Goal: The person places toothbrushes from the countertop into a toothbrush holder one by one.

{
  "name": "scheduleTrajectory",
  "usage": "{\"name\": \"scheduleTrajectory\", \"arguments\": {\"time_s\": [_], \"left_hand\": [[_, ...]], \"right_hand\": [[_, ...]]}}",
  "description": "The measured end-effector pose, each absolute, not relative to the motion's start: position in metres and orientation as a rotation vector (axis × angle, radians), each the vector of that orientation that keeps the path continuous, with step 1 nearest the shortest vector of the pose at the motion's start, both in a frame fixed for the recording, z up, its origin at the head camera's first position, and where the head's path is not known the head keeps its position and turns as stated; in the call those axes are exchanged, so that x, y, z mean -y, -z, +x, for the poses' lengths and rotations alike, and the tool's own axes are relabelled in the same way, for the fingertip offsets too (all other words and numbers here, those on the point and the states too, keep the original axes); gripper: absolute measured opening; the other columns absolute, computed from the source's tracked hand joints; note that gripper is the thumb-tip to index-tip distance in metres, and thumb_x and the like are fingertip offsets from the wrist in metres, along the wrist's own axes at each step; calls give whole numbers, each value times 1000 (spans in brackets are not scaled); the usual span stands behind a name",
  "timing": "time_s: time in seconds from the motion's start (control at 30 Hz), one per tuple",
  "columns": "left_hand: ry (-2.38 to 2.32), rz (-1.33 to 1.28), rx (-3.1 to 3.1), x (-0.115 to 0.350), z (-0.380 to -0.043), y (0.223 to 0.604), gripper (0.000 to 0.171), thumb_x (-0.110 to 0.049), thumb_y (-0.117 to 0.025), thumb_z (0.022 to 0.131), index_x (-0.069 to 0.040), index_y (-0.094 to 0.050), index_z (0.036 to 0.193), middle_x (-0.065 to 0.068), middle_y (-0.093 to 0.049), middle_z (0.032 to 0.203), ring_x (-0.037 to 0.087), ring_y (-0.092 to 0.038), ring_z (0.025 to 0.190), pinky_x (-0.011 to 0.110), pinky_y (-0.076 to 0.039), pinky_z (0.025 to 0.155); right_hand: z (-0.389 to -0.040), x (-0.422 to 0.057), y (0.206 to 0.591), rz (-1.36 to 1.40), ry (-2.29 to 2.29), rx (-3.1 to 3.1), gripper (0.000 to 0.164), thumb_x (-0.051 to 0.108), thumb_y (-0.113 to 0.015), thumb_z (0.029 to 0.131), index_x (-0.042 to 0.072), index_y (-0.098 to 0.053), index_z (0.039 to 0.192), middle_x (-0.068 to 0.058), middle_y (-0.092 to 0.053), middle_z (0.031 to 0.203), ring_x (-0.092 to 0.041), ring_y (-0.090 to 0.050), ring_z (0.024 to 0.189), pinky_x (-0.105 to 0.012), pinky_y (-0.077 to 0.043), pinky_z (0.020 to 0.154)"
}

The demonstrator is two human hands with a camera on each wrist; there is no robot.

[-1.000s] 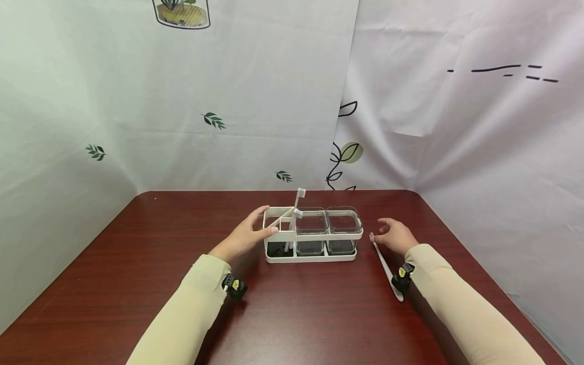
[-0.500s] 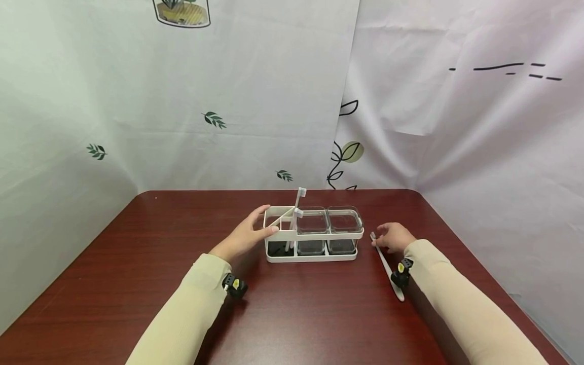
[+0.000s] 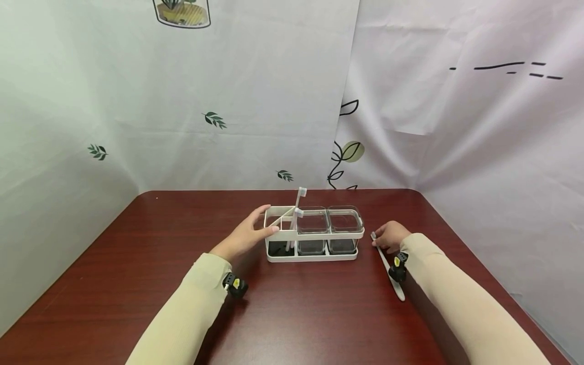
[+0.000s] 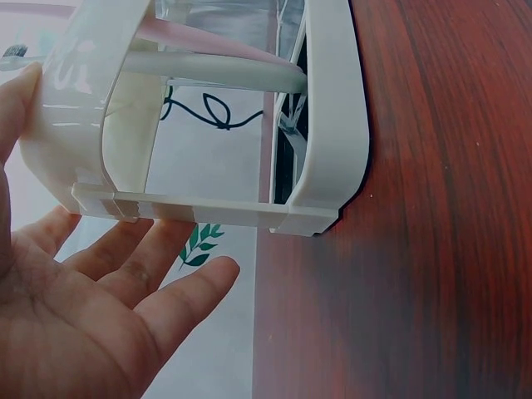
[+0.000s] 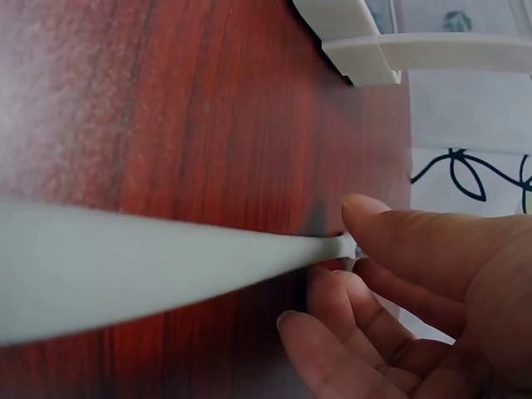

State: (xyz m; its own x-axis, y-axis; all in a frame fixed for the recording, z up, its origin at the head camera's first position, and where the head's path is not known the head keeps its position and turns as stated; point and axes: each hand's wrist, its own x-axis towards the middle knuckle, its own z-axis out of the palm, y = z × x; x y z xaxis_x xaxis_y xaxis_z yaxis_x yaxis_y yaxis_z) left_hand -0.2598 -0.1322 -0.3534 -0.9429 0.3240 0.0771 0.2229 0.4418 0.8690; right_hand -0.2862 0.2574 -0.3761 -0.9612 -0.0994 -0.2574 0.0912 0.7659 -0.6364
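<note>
My left hand [image 3: 246, 234] holds the left end of a white toothbrush holder [image 3: 315, 236], thumb on its front rail and fingers at the side. In the left wrist view, a pink-handled toothbrush [image 4: 220, 40] and a white-handled toothbrush [image 4: 216, 71] stand inside this holder [image 4: 337, 108]. On the right, a white toothbrush [image 3: 386, 263] lies on the table, its handle end toward me. The right hand [image 3: 392, 236] pinches it near the head; in the right wrist view thumb and fingers close round the neck of the toothbrush [image 5: 150, 266], partly hiding the head.
Two clear glass cups, a middle one [image 3: 312, 223] and a right one [image 3: 344, 221], sit in the holder. The dark red wooden table [image 3: 292, 314] ends at a white patterned curtain [image 3: 255, 101] behind and at the sides.
My right hand has moved slightly inward and down onto the loose toothbrush, its fingers closing round the neck near the head. The left hand and the holder stay put.
</note>
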Motion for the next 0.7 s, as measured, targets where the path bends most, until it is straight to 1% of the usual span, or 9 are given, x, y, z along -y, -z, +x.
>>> {"name": "scheduleTrajectory", "arguments": {"time_s": [0.17,0.27,0.5,0.63,0.7], "left_hand": [[-1559,503,-2561,133,-260,354,75,-37,-65,80,-21,-23,141,10,-25,144,30,-24,131,50,-27,100],[-1562,499,-2562,133,-260,353,75,-38,-65,80,-21,-24,141,10,-26,143,30,-25,131,49,-28,100],[-1566,509,-2551,133,-261,354,75,-37,-65,80,-22,-24,141,9,-25,143,30,-24,131,49,-27,100],[-1568,486,-2524,133,-258,350,75,-34,-65,81,-19,-23,141,12,-24,144,31,-23,131,51,-27,100],[-1567,484,-2513,132,-252,344,74,-31,-64,83,-15,-22,142,15,-24,143,33,-23,131,52,-26,100]], "right_hand": [[-292,-255,378,16,964,-2694,31,4,-67,76,-7,-61,104,-4,-61,69,-15,-57,67,-37,-52,62],[-292,-254,378,24,957,-2705,34,2,-68,74,-8,-60,106,-5,-63,71,-15,-59,68,-36,-52,61],[-292,-252,377,63,973,-2709,28,0,-68,72,-5,-62,100,-8,-61,75,-17,-58,68,-35,-52,57],[-291,-251,380,69,1011,-2677,27,-2,-65,73,-5,-61,99,-9,-59,76,-17,-56,69,-35,-52,57],[-291,-250,380,71,1029,-2663,26,-2,-63,73,-5,-60,98,-9,-58,75,-18,-55,69,-36,-52,58]]}}
